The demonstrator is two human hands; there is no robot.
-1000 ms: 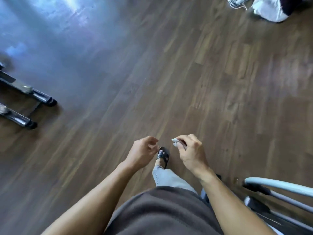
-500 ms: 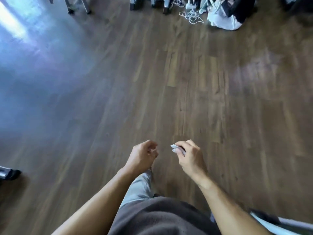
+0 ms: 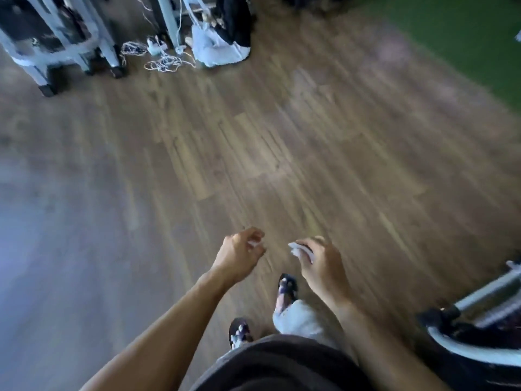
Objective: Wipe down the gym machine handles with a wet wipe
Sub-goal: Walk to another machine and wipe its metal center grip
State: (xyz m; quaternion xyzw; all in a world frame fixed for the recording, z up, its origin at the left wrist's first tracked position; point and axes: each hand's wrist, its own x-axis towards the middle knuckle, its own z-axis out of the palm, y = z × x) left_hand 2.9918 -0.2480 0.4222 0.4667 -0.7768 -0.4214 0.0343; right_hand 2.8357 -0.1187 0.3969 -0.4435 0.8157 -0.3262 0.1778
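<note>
Hands over wooden floor (image 3: 282,150).
We see our right hand (image 3: 321,266) pinching a white wipe (image 3: 300,249); left hand (image 3: 239,252) curled, fingers blurred.

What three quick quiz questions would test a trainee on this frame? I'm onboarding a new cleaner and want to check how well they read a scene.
1. True or false: the right hand holds the white wipe.
2. Which lies nearest the white bag? A) tangled cords B) green mat C) sandal
3. Is either hand touching the machine frame at lower right?

Key: 1 true; 2 A; 3 no, both are apart from it, over the wooden floor.
</note>
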